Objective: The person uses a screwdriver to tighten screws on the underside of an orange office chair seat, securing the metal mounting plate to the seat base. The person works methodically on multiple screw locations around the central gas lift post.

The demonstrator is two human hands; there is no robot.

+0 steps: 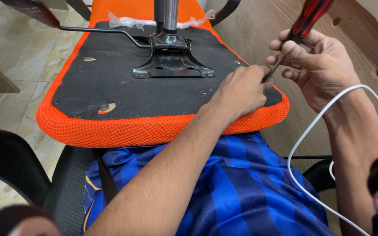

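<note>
Orange mesh edged the upturned chair seat (110,131), which lay across the person's lap with its black underside facing up. The right hand (316,65) kept a closed grip on the red-and-black handle of a screwdriver (305,22). The tool's long axis slanted from upper right, down and to the left, toward the seat's right edge. There the left hand (241,91) was the nearer one, fingers pinched narrowly around the tip; whatever it held there was hidden. The metal mounting plate (171,65) sat well apart, toward the seat's middle.
</note>
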